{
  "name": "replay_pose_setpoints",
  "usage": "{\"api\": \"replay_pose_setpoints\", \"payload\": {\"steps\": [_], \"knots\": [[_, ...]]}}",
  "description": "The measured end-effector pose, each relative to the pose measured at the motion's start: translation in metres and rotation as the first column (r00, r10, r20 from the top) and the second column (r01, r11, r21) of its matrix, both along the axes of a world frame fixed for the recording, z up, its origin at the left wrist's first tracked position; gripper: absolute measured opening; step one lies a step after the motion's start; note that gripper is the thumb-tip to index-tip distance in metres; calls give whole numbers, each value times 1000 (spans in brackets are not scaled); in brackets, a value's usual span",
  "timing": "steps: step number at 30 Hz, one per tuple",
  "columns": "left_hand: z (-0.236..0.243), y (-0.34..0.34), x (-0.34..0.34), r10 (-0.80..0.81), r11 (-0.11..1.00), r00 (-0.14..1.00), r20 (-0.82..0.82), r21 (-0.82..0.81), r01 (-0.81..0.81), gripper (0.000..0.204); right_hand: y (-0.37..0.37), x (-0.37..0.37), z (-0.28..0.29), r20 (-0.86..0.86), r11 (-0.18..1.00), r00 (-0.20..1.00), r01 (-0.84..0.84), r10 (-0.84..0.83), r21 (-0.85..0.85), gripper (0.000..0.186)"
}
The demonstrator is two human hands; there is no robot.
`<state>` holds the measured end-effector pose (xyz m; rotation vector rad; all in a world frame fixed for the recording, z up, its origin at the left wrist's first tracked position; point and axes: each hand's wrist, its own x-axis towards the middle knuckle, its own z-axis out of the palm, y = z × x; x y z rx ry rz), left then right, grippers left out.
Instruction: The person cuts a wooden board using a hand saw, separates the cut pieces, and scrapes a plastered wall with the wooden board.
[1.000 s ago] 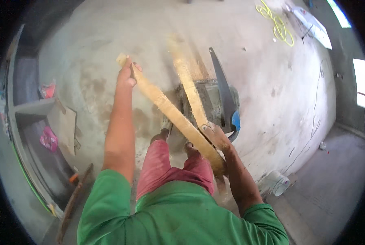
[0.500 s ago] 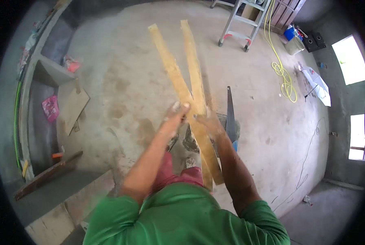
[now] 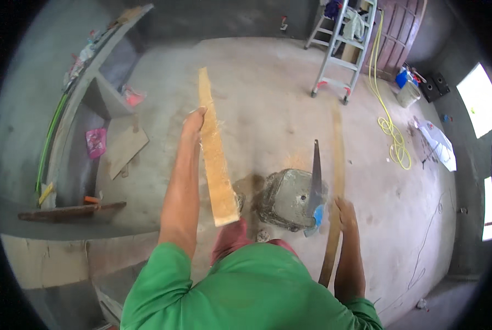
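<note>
- Head view, left: the left hand (image 3: 194,120) is curled onto the left edge of the left strip (image 3: 215,165), nearer its far end. Some fingers are hidden, so I cannot tell how deep the grip goes. The strip hangs out in front, its wide near end over the person's left leg.
- Head view, right: the right hand (image 3: 345,214) clasps the right edge of the right strip (image 3: 337,179), which runs lengthwise, well apart from the other. This strip is blurred and looks thin; its near end goes down beside the forearm.
- Handling, as a judgement: both look like wood, light enough for one hand each, stiff across the width but likely to flex or whip along the length. The left strip's ragged edges could splinter, and its dry, rough face should not slip.
- Where to hold: near mid-length balances best; the left hand's far-end hold leaves the wide end free to swing. Smoother edge stretches would suit bare fingers.
- Between the strips: a saw (image 3: 316,179) lies across the right side of a grey block (image 3: 283,199).
</note>
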<state>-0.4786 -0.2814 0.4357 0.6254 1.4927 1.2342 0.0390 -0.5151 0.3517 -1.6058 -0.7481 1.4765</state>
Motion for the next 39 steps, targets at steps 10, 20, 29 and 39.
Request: {"api": "replay_pose_setpoints", "payload": {"steps": [10, 20, 29, 39], "knots": [[19, 24, -72, 140, 990, 990, -33, -18, -140, 31, -115, 38, -81, -99, 977, 978, 170, -183, -128, 31], [30, 11, -89, 86, 994, 988, 124, 52, -93, 26, -86, 13, -32, 83, 984, 994, 87, -75, -157, 27], [77, -48, 43, -321, 924, 924, 207, 281, 258, 39, 43, -104, 96, 872, 737, 478, -550, -107, 392, 45], [71, -139, 57, -483, 830, 815, -320, 129, 542, 48, 110, -68, 207, 867, 781, 396, -624, 302, 13, 47]]}}
